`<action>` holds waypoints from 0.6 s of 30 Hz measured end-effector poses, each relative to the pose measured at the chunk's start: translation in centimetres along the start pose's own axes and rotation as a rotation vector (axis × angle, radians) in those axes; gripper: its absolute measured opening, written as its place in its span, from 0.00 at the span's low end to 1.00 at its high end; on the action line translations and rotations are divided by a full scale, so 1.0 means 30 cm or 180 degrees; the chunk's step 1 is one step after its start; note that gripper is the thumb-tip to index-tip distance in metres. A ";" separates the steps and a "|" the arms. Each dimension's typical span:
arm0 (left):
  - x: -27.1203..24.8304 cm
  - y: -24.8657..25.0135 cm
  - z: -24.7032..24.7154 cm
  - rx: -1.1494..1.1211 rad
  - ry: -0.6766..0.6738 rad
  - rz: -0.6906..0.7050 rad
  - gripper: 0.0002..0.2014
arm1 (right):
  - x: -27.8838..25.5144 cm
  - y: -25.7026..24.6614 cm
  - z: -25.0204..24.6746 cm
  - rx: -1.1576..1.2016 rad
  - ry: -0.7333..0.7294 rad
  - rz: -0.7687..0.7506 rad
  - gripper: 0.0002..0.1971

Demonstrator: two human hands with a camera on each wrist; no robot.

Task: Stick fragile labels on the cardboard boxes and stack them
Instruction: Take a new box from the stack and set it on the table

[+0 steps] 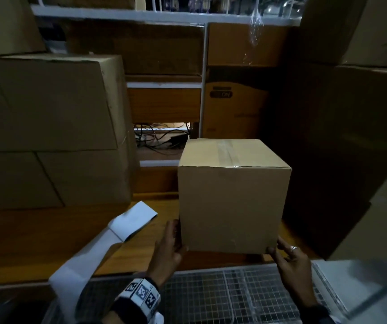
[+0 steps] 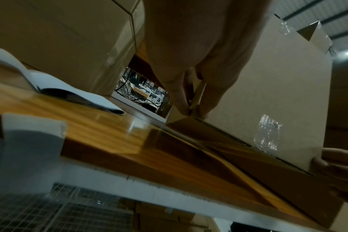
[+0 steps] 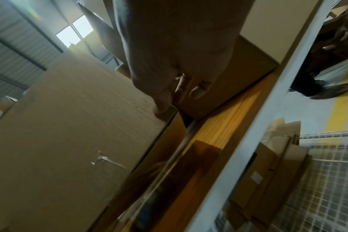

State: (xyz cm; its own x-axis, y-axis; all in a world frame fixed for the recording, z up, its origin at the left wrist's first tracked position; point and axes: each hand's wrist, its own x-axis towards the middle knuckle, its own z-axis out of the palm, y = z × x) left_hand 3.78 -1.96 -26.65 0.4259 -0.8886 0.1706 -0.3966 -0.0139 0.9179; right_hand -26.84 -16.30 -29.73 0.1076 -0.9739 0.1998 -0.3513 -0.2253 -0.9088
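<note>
A plain cube-shaped cardboard box (image 1: 232, 197) with clear tape along its top stands on the wooden table (image 1: 24, 242); no label shows on its faces. My left hand (image 1: 178, 237) grips its lower left corner, thumb on the front face and fingers round the side. The left wrist view shows this left hand (image 2: 193, 100) pinching the box (image 2: 268, 87) at its edge. My right hand (image 1: 276, 246), wearing a ring, holds the lower right corner. In the right wrist view the right hand (image 3: 177, 100) has its thumb on the box (image 3: 79, 125). A white label strip (image 1: 134, 217) lies left of the box.
Large stacked cartons (image 1: 47, 125) fill the table's left side, and dark cartons (image 1: 339, 148) crowd close on the right. A white shelf frame (image 1: 202, 90) and cables (image 1: 162, 136) sit behind. A wire mesh cage (image 1: 223, 293) lies below the table's front edge.
</note>
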 end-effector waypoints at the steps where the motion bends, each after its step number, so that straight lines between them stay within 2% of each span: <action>1: -0.013 -0.004 0.011 0.0045 -0.0030 -0.0041 0.36 | -0.004 0.017 0.001 -0.0065 -0.0001 0.0012 0.22; 4: -0.028 -0.019 0.038 0.0282 -0.0087 -0.0056 0.39 | 0.008 0.052 0.006 -0.0206 0.0083 0.0079 0.20; 8: -0.032 -0.077 0.086 0.0537 -0.0053 -0.0123 0.43 | 0.058 0.089 0.002 -0.0295 -0.0045 0.0209 0.18; 15: -0.030 -0.121 0.159 0.0980 -0.0020 0.0052 0.42 | 0.127 0.115 -0.029 -0.0623 -0.0072 0.0230 0.17; 17: -0.032 -0.118 0.164 0.1172 -0.0121 0.0144 0.37 | 0.133 0.140 -0.025 -0.0638 -0.0040 0.0168 0.16; 18: -0.032 -0.104 0.166 0.1032 -0.0132 0.0125 0.30 | 0.132 0.155 -0.022 -0.0749 -0.0027 0.0055 0.16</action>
State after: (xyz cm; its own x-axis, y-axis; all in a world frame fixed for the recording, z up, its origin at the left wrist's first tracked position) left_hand 0.55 -3.36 -31.45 0.3742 -0.9092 0.1827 -0.6533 -0.1186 0.7478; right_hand -28.66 -21.22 -32.91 0.1072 -0.9776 0.1810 -0.5601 -0.2098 -0.8014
